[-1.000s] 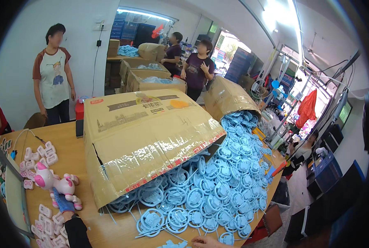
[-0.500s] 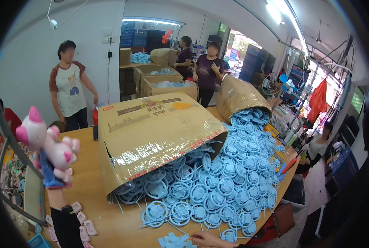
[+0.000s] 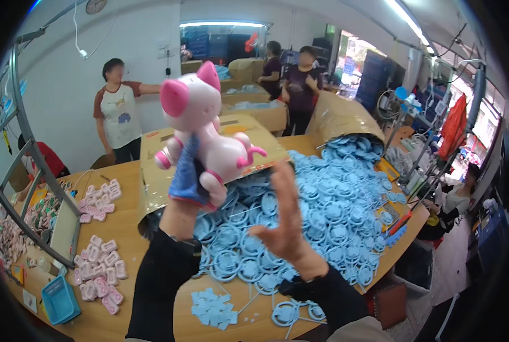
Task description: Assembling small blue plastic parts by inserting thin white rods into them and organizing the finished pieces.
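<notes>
In front of me my left hand (image 3: 187, 175), in a blue glove, holds up a glossy pink toy animal (image 3: 223, 155) with darker pink ears and a curly tail. Its fingers are partly hidden behind the toy. My right hand (image 3: 288, 231) is raised beside it, open, thumb and fingers apart, holding nothing and slightly blurred. Below and beyond both hands lies a large heap of light blue round plastic parts (image 3: 323, 211) with thin sticks, spilling out of a cardboard box (image 3: 154, 149) on its side.
Small blue pieces (image 3: 213, 309) lie near the table's front edge. Pink parts (image 3: 100, 271) are clustered at left, near a blue basket (image 3: 60, 299) and a metal frame (image 3: 35, 199). A second tipped box (image 3: 345, 117) stands behind. Several people are around the room.
The toy has moved with my left hand from far left to the centre. My right hand has risen from the table's front edge to near the toy. The view has shifted.
</notes>
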### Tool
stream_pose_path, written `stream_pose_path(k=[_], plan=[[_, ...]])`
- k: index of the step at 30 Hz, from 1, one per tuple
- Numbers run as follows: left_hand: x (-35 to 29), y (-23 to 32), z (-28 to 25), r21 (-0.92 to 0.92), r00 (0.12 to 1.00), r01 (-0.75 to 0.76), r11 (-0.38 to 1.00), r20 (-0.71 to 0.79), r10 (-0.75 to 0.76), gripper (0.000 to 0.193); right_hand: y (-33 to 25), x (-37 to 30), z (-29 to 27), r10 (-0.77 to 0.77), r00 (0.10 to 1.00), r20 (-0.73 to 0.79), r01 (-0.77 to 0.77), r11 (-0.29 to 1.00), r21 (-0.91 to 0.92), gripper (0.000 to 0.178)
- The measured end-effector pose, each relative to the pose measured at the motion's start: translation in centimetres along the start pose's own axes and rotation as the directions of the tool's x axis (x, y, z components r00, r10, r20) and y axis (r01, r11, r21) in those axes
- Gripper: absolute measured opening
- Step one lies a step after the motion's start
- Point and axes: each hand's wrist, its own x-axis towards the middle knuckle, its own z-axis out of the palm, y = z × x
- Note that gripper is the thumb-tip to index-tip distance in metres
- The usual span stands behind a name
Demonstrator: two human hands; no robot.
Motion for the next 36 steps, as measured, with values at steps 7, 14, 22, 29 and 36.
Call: stream_pose_path(k=[7, 14, 22, 29, 36], plan=[[0.3, -9.2, 5.6, -0.632, 0.984, 0.177, 0.754, 0.119, -0.132, 0.057, -1.6, -1.5, -2.8, 0.146, 0.952, 0.268, -0.069, 0.959, -0.276, 0.066], [-1.9, -11.7, 5.1, -0.537, 0.956, 0.187, 0.823, -0.092, -0.278, 0.070, -0.9, -3.0, -4.1, 0.206, 0.926, 0.317, -0.149, 0.969, -0.195, 0.066], [-3.3, -11.2, 3.1, -0.623, 0.925, 0.163, 0.765, -0.173, -0.338, 0.063, -1.0, -3.4, -3.4, 0.174, 0.925, 0.337, -0.149, 0.984, -0.099, 0.061], [-7.4, -3.6, 6.6, -0.399, 0.955, 0.044, 0.916, -0.251, -0.155, 0.057, 3.6, -2.5, -4.8, 0.127, 0.988, 0.082, -0.143, 0.963, 0.227, 0.026], [-15.5, 5.7, -1.6, -0.374, 0.992, 0.000, 0.927, -0.120, -0.048, 0.062, 26.5, 4.9, 1.4, 0.750, 0.545, 0.374, -0.504, 0.650, -0.569, 0.042]])
